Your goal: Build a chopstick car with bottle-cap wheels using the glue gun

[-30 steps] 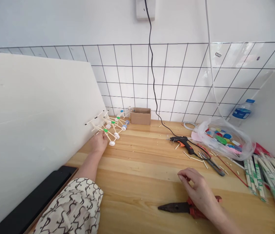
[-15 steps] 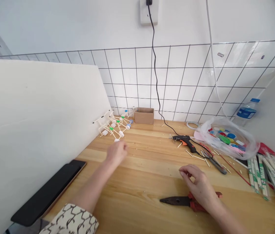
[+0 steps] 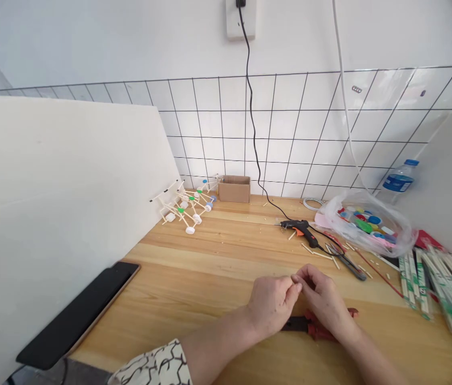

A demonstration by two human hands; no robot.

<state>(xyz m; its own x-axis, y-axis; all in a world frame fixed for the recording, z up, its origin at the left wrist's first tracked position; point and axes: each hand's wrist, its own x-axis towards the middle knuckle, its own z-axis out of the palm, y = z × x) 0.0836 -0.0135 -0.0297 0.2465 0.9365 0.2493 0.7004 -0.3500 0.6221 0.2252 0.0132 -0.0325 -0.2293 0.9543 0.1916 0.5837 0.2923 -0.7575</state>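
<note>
My left hand (image 3: pixel 272 302) is closed, its fingertips meeting those of my right hand (image 3: pixel 322 294) above the table. The right hand pinches thumb against forefinger. Whatever sits between the fingertips, if anything, is too small to make out. Beneath both hands lie pliers with red handles (image 3: pixel 318 326), partly covered by them. Toward the back left stand several small frames of thin sticks with bottle-cap wheels (image 3: pixel 190 230), some white, green and blue. A black glue gun (image 3: pixel 300 227) with an orange trigger rests beyond the right hand.
Grey-handled pliers (image 3: pixel 352 266) lie among cut sticks. A plastic bag of coloured caps (image 3: pixel 370 224), a water bottle (image 3: pixel 399 179) and wrapped chopsticks (image 3: pixel 446 283) occupy the right. A cardboard box (image 3: pixel 234 189) stands at the wall, a black phone-like slab (image 3: pixel 79 315) at left.
My left hand has come away from the stick frames, moving right and nearer to me until it meets my right hand. The right hand stays about where it was, fingers still pinched.
</note>
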